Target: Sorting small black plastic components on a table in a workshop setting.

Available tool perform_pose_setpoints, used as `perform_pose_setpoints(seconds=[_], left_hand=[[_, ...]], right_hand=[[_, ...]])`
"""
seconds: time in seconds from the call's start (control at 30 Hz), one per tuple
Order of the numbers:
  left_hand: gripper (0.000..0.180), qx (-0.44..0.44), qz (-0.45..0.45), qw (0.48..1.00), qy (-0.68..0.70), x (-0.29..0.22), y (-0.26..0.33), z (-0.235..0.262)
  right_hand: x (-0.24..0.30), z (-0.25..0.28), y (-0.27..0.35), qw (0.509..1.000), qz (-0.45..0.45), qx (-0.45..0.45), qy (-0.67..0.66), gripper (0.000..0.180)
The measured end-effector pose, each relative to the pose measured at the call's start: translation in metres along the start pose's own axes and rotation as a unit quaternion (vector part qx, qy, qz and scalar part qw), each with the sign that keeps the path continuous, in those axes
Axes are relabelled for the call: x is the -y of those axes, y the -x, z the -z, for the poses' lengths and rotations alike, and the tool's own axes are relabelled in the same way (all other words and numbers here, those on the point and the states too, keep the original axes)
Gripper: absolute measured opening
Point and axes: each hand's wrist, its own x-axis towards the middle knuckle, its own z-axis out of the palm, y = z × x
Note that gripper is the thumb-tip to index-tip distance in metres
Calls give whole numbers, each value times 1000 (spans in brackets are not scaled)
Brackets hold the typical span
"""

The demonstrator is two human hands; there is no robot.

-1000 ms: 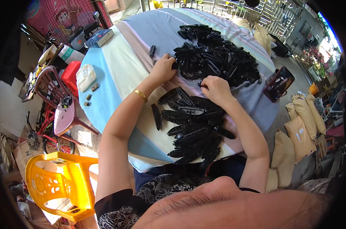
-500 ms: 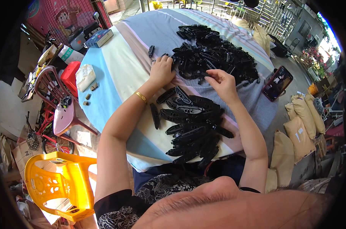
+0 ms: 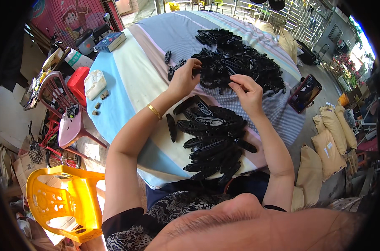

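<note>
A large heap of small black plastic parts (image 3: 244, 62) lies on the far half of the cloth-covered table. At its left edge is my left hand (image 3: 184, 78), its thumb and fingers apart, with dark pieces showing in the gap. My right hand (image 3: 247, 91) is at the heap's near edge, thumb and forefinger pinched; whatever lies between the tips is too small to make out. Closer to me sits a pile of long, curved black plastic pieces (image 3: 213, 138) with holes along them. One such long piece (image 3: 171, 127) lies apart on its left.
Small black parts (image 3: 168, 57) lie left of the heap. A box (image 3: 110, 42), a white packet (image 3: 95, 85) and small brown bits (image 3: 102, 96) are on the table's left. A phone (image 3: 306, 93) stands at the right edge. A yellow chair (image 3: 51, 196) is at lower left, sacks (image 3: 329, 150) at right.
My left hand has lifted off the small parts at the heap's left and moved slightly right, its thumb and fingers now apart. My right hand has shifted slightly right, still pinched.
</note>
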Motion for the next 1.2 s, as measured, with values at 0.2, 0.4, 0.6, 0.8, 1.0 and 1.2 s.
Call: perform_pose_setpoints(seconds=[0.2,0.4,0.6,0.8,1.0,1.2], left_hand=[[31,157,151,938,270,-29,7,-7],[31,155,266,741,596,-31,13,-12],[30,150,323,744,565,-37,13,-13],[21,207,348,793,455,-31,13,-10],[30,250,368,801,401,-48,7,3],[39,326,223,863,316,-48,4,14]], right_hand=[[12,4,-2,1000,4,16,9,13],[18,-3,8,991,-85,58,-86,13],[31,-1,0,986,145,44,70,17],[41,-2,1,958,228,83,154,21],[36,0,2,936,264,101,209,22],[34,3,-3,956,209,114,169,26]])
